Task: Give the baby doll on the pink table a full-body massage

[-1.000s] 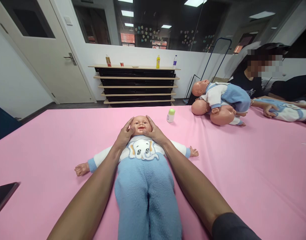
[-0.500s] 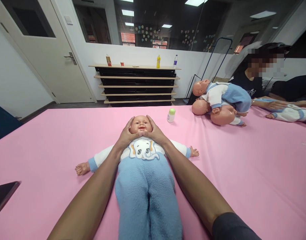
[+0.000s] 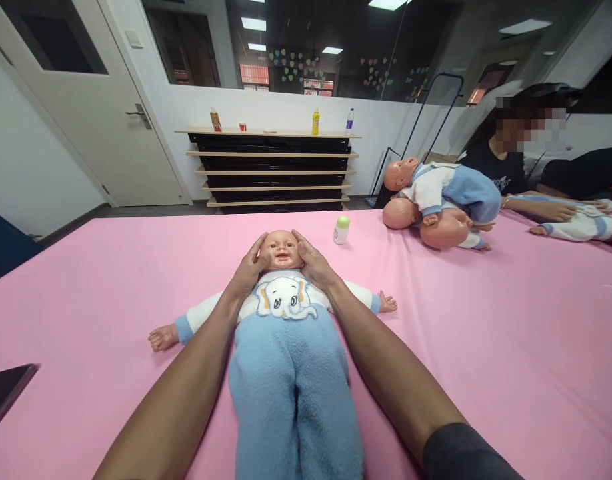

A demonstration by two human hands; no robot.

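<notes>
A baby doll (image 3: 281, 293) lies face up before me in a white top with an elephant face and blue fleece trousers, its arms spread wide. Against one cheek, on the image's left, my left hand (image 3: 251, 267) cups the doll's head. My right hand (image 3: 314, 261) holds the opposite cheek in the same way. Both thumbs rest along the sides of the face, so the chin and mouth show. The fingertips curl around the head and are partly hidden. A small white bottle with a green cap (image 3: 341, 231) stands beyond my right hand.
Pink sheeting (image 3: 111, 273) covers the table. Several other dolls (image 3: 443, 200) are piled at the back right, where a co-worker's hand (image 3: 561, 211) touches another doll. A dark flat device (image 3: 9, 393) lies at the left edge. Behind the table stands a shelf (image 3: 276, 153) with bottles.
My thumbs have moved apart from beneath the doll's chin, outward and up to its cheeks. Both hands remain around the head, and the doll lies in the same place.
</notes>
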